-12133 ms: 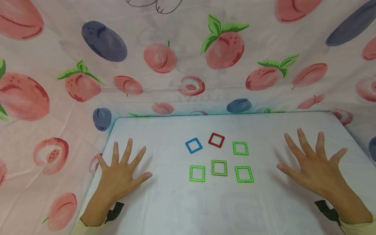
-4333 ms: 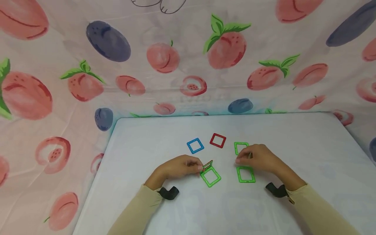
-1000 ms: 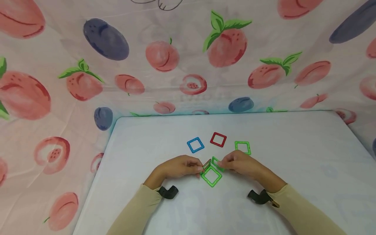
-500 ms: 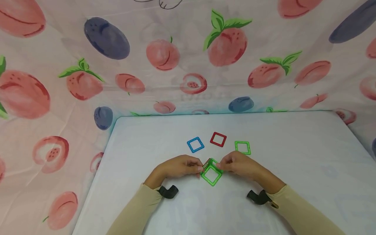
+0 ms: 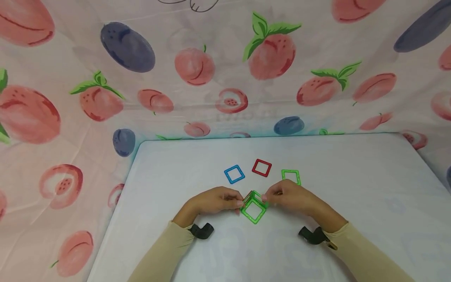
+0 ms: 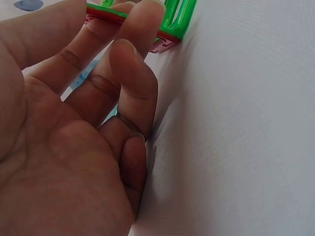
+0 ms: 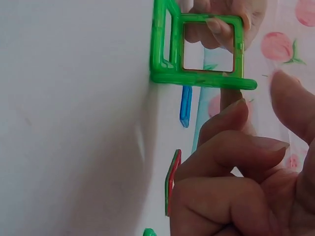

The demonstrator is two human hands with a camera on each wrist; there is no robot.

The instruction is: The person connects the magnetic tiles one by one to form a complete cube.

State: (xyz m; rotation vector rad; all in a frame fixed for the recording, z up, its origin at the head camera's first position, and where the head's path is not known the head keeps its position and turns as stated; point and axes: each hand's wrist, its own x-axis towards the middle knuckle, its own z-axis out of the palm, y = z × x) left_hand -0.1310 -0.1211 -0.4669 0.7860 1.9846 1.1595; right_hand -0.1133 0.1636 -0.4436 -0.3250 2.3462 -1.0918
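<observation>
In the head view, a flat green square magnetic tile (image 5: 248, 217) lies on the white table. Two more tiles stand upright along its far edges and meet at a corner. My left hand (image 5: 215, 201) pinches the left upright tile, green with a red side (image 6: 167, 37), between thumb and fingers. Beside the right upright tile, a green one (image 7: 202, 79), is my right hand (image 5: 292, 197). In the right wrist view its thumb (image 7: 290, 101) is apart from that tile, while its curled fingers lie close to the tile's edge. The flat tile is partly behind the fingers.
Farther back lie a blue square tile (image 5: 231, 168), a red square tile (image 5: 264, 161) and another green square tile (image 5: 290, 170), partly covered by my right hand. A fruit-patterned cloth (image 5: 211, 90) hangs behind and left of the white table (image 5: 197, 250).
The right hand has brought a green tile against the other two and stood it on the flat tile's far right edge; now it draws slightly rightward, thumb loosened. The left hand stays put.
</observation>
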